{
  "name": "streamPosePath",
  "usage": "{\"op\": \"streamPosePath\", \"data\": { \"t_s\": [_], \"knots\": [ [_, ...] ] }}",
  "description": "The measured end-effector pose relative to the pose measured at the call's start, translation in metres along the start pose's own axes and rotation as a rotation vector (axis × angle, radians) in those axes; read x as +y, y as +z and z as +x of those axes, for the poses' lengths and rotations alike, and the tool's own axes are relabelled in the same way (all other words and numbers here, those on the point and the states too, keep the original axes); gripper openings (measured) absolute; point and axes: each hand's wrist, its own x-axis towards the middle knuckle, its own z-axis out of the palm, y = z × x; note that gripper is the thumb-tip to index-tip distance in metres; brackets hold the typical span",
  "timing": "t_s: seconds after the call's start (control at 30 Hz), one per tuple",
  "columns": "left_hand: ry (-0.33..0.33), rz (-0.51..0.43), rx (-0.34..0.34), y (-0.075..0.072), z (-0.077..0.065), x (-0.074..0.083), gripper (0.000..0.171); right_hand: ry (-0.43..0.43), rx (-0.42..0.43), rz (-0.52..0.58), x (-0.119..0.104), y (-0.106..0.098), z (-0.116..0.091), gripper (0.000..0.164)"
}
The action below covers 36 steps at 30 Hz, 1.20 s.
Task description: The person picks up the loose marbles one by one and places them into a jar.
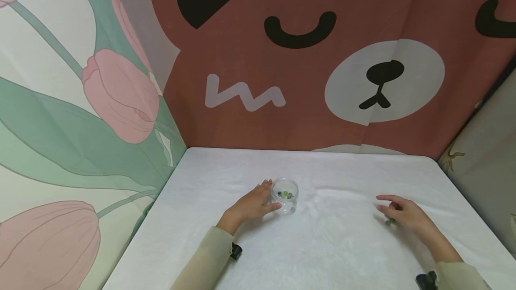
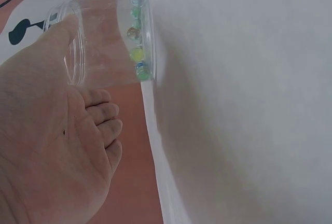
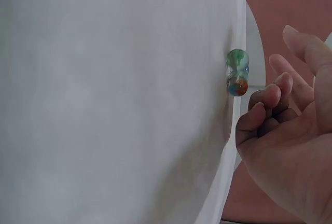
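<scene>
A clear jar (image 1: pixel 297 202) stands upright on the white-covered table, with several coloured marbles (image 1: pixel 285 194) at its bottom. My left hand (image 1: pixel 251 202) is at the jar's left side, fingers extended along it and the thumb across its near side. In the left wrist view, that thumb overlaps the jar's rim. To the right, my right hand (image 1: pixel 407 215) hovers beside a small group of marbles (image 1: pixel 389 222), index finger and thumb apart, other fingers bent inward. The right wrist view shows a green marble (image 3: pixel 237 58) and an orange-and-blue marble (image 3: pixel 237 86) close before the fingertips.
White cloth (image 1: pixel 330 245) covers the table, with light wrinkles right of the jar. Behind it hangs a brown bear-face backdrop (image 1: pixel 302 124). A tulip-patterned curtain (image 1: pixel 60 147) lines the left side.
</scene>
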Motion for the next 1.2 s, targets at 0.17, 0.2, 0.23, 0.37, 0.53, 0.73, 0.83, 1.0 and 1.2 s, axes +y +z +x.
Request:
{"op": "streamPosePath", "data": {
  "t_s": [0.17, 0.2, 0.23, 0.37, 0.53, 0.73, 0.83, 1.0, 1.2],
  "knots": [
    [0.0, 0.0, -0.001, 0.0, 0.0, 0.0, 0.092, 0.04, -0.032, 0.013, 0.005, -0.003, 0.003, 0.065],
    [-0.002, 0.0, -0.002, 0.0, 0.0, 0.0, 0.092, 0.043, -0.035, 0.006, 0.006, -0.004, 0.003, 0.065],
    [-0.003, 0.002, -0.004, 0.0, 0.0, 0.0, 0.092, 0.046, -0.037, -0.003, 0.006, -0.004, 0.004, 0.064],
    [-0.007, -0.002, -0.002, 0.001, 0.001, -0.001, 0.093, 0.078, -0.051, -0.032, 0.007, -0.005, 0.005, 0.063],
    [-0.013, -0.009, -0.002, 0.002, 0.001, -0.002, 0.093, 0.115, -0.064, -0.058, 0.007, -0.005, 0.008, 0.061],
    [-0.021, -0.025, -0.005, 0.001, 0.0, -0.001, 0.094, 0.112, -0.066, -0.092, 0.007, -0.005, 0.011, 0.06],
    [-0.021, -0.028, -0.008, -0.001, -0.001, 0.0, 0.093, 0.12, -0.06, -0.106, 0.008, -0.005, 0.012, 0.059],
    [-0.018, -0.028, -0.01, -0.002, -0.002, 0.001, 0.091, 0.156, -0.048, -0.113, 0.011, -0.005, 0.016, 0.059],
    [-0.023, -0.038, -0.012, -0.001, -0.001, 0.001, 0.093, 0.176, -0.032, -0.117, 0.009, -0.004, 0.017, 0.051]
  ]
}}
